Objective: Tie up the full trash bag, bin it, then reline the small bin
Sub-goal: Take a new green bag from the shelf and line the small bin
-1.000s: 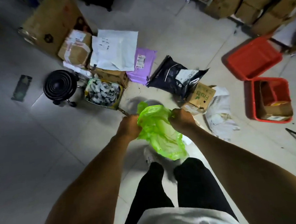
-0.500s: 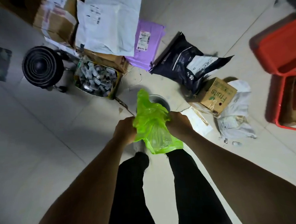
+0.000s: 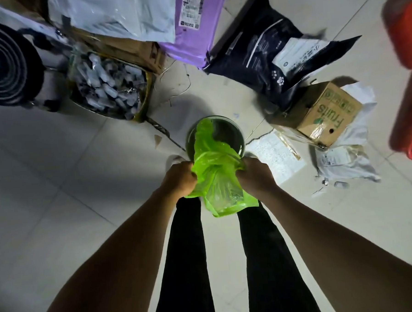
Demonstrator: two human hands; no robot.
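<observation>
One green bag (image 3: pixel 219 169), one bin (image 3: pixel 232 133), two hands.

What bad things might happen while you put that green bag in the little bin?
1. The green bag is bunched between the left hand and right hand, not spread open, so it may not hook over the small bin's rim and could slump inside.
2. The thin plastic might tear if pulled hard over the rim.
3. The bin stands close to the feet, with a cardboard box and papers nearby; a step could knock it over.
</observation>
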